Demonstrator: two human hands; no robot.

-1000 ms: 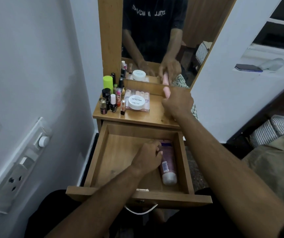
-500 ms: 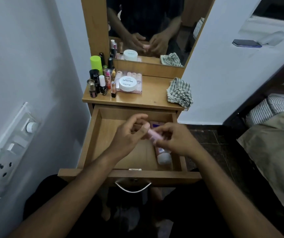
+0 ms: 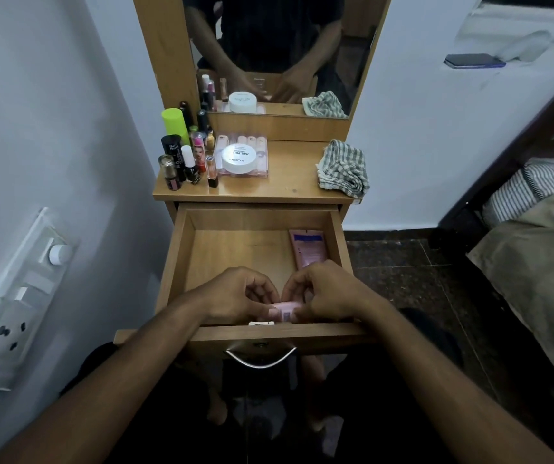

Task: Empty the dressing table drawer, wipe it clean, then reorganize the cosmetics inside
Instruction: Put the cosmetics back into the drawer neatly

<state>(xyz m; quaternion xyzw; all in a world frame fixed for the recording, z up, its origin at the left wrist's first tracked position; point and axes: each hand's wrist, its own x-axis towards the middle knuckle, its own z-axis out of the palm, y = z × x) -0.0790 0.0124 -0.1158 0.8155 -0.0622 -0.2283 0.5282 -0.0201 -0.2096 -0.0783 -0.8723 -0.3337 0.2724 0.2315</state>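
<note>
The wooden drawer is pulled out below the dressing table top. Low over its front edge, my left hand and my right hand together pinch a small pink tube between their fingertips. A larger pink tube lies along the drawer's right wall, its lower end hidden behind my right hand. On the table top stand several small bottles, a clear box of pink items with a white round jar on it, and a striped cloth at the right.
A mirror rises behind the table top. A switch panel is on the left wall. A bed with bedding lies to the right, and a phone rests on a white ledge. The drawer handle hangs at the front.
My right hand brought the small pink tube from the table top down to the drawer, where my left hand joined it. Both hands then moved toward the drawer's front edge.
</note>
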